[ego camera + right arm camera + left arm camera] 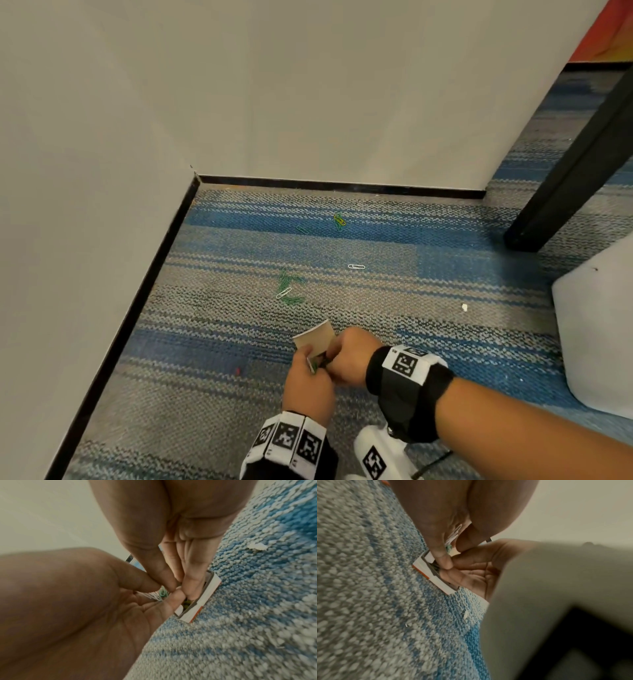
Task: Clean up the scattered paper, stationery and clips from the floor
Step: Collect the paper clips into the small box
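Observation:
A small cardboard clip box [317,337] [435,577] [206,595] stands open on the striped carpet. My left hand [308,366] [164,599] grips it, and a bunch of white and green paper clips [453,538] [157,595] lies under its thumb. My right hand [344,358] [181,589] meets it from the right. Its thumb and fingers are drawn together, tips in the box's mouth; whether they pinch a clip is hidden. Loose clips lie farther out: a green heap [289,287], a white one [356,266], a yellow-green pair [339,222].
Two white walls with black skirting [329,185] form a corner behind the clips. A black post [575,164] slants down at the right, beside a white rounded object [596,325]. A white paper scrap [464,307] [257,546] lies on the carpet.

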Available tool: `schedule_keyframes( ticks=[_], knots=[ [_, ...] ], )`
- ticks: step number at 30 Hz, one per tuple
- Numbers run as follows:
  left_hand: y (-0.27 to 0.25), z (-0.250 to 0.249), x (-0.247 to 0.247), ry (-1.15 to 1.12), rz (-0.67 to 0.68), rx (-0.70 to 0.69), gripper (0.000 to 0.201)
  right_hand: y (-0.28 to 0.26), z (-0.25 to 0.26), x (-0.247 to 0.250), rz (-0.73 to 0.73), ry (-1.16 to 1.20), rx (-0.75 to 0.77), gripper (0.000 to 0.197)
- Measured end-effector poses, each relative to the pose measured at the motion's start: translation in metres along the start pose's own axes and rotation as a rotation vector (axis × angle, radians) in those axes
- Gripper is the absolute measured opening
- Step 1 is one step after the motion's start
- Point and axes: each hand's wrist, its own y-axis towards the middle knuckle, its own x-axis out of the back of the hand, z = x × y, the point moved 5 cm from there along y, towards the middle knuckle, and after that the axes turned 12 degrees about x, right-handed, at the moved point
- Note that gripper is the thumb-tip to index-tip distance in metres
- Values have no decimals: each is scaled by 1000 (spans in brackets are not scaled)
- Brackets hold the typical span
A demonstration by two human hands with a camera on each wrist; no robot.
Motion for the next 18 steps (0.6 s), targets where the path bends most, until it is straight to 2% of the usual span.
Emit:
schedule_keyframes(
  ticks=[4, 9, 12, 18],
  knots=[
    [-9, -2, 1, 103, -22, 2, 52, -2, -2, -1, 29, 31, 22, 20],
    [-21, -11, 5, 213, -52, -64, 55, -7, -7, -4, 13, 133, 44, 38],
    [-23, -14, 4, 200, -47, -101, 59, -7, -6, -6, 0, 167, 52, 35],
    [-33, -23, 5, 289, -95, -260, 50, -6, -6, -6, -20, 201, 89, 31]
  ],
)
